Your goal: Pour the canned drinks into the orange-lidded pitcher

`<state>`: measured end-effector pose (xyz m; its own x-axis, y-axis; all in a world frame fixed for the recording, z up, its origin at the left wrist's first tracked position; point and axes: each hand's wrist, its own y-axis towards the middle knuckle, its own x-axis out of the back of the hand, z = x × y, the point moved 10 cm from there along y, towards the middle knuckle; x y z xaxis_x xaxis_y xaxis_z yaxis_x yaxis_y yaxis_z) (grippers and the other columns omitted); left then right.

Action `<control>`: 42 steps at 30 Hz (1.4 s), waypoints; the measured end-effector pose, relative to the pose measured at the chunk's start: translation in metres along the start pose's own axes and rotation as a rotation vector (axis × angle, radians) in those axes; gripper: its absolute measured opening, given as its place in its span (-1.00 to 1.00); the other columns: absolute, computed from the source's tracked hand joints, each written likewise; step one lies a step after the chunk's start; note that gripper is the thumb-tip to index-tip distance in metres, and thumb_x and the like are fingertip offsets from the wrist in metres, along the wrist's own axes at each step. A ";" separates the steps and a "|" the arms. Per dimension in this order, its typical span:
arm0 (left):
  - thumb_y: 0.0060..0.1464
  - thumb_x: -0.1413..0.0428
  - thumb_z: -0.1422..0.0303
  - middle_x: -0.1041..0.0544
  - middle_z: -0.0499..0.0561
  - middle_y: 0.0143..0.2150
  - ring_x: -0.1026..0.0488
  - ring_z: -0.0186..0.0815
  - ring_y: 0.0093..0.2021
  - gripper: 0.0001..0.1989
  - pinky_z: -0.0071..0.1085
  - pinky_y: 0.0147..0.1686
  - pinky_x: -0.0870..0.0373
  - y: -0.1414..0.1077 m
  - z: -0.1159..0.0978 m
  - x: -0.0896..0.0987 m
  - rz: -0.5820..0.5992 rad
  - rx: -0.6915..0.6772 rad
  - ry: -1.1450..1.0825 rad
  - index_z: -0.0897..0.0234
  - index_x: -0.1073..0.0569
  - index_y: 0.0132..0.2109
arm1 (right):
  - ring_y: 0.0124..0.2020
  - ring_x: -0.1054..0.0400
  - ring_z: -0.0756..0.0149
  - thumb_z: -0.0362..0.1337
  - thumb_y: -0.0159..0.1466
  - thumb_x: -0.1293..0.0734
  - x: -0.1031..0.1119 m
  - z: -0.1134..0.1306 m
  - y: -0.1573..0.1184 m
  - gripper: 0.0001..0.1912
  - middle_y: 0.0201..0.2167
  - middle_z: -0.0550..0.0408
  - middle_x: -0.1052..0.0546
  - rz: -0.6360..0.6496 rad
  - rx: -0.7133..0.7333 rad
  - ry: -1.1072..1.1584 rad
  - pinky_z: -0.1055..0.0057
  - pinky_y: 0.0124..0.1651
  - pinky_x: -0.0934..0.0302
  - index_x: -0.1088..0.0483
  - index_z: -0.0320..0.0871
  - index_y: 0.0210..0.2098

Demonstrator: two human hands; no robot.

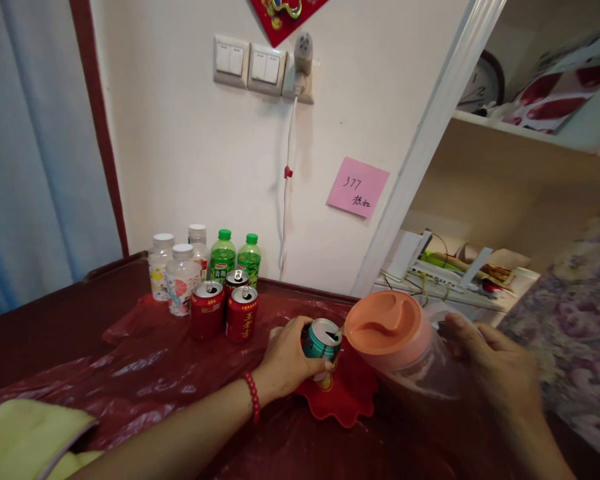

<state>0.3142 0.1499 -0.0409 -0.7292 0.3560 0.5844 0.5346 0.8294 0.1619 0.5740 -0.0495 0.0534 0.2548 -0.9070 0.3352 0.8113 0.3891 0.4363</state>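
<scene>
My left hand (291, 360), with a red bead bracelet (253, 397) at the wrist, is wrapped round an opened green-blue drink can (324, 341). The can stands over a red scalloped mat (347, 399). My right hand (500, 367) grips the handle of a clear pitcher (430, 370) with an orange lid (387, 323). The pitcher is tilted to the left, its spout right at the can's opening. Whether liquid is flowing is too small to make out. Beyond my left hand are red cans (207, 312) with their tops opened.
White-capped clear bottles (182, 283) and green-capped bottles (223, 257) stand against the wall. A yellow cloth (30, 437) lies at the front left. Red plastic sheeting (180, 373) covers part of the dark table. A white cable (285, 220) hangs behind; shelves (530, 133) rise at the right.
</scene>
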 end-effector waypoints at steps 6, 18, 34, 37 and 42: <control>-0.25 -0.41 0.25 -0.57 0.03 0.05 -0.43 0.04 0.09 -0.35 -0.13 0.10 -0.31 0.001 0.002 -0.001 0.000 0.006 0.003 0.17 -0.47 0.06 | -0.50 -0.15 0.34 0.32 0.03 -0.41 0.000 -0.009 0.002 -0.40 -0.64 0.19 -0.33 0.003 -0.049 -0.002 0.44 -0.50 -0.01 -0.45 -0.15 -0.51; -0.24 -0.41 0.26 -0.57 0.04 0.06 -0.42 0.02 0.09 -0.36 -0.14 0.10 -0.30 0.000 -0.001 0.000 0.016 0.010 0.003 0.19 -0.46 0.06 | -0.50 -0.17 0.30 0.29 0.03 -0.41 0.002 -0.006 0.002 -0.43 -0.63 0.19 -0.32 -0.009 -0.045 0.000 0.42 -0.49 -0.04 -0.51 -0.15 -0.46; -0.24 -0.40 0.27 -0.58 0.04 0.04 -0.43 0.00 0.07 -0.38 -0.16 0.09 -0.29 0.000 -0.001 0.000 0.011 -0.001 -0.012 0.19 -0.46 0.04 | -0.49 -0.12 0.34 0.28 0.04 -0.41 0.004 -0.008 0.003 -0.44 -0.62 0.22 -0.28 -0.016 -0.043 -0.008 0.42 -0.48 0.02 -0.43 -0.14 -0.52; -0.24 -0.41 0.27 -0.58 0.03 0.04 -0.43 0.00 0.07 -0.37 -0.17 0.09 -0.30 0.000 -0.001 0.000 0.011 0.005 -0.014 0.19 -0.46 0.04 | -0.50 -0.10 0.35 0.27 0.05 -0.41 0.004 -0.006 0.002 -0.46 -0.63 0.22 -0.27 -0.014 -0.041 -0.009 0.42 -0.49 0.02 -0.42 -0.13 -0.53; -0.24 -0.41 0.27 -0.58 0.03 0.04 -0.43 0.00 0.06 -0.36 -0.17 0.08 -0.30 0.001 0.001 -0.001 0.008 0.003 -0.007 0.19 -0.46 0.05 | -0.47 -0.14 0.34 0.27 0.04 -0.42 0.004 -0.006 0.000 -0.45 -0.61 0.22 -0.30 -0.015 -0.066 -0.012 0.43 -0.47 -0.02 -0.50 -0.14 -0.44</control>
<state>0.3153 0.1512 -0.0426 -0.7280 0.3655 0.5800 0.5390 0.8280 0.1547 0.5784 -0.0538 0.0497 0.2368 -0.9104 0.3393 0.8479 0.3642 0.3854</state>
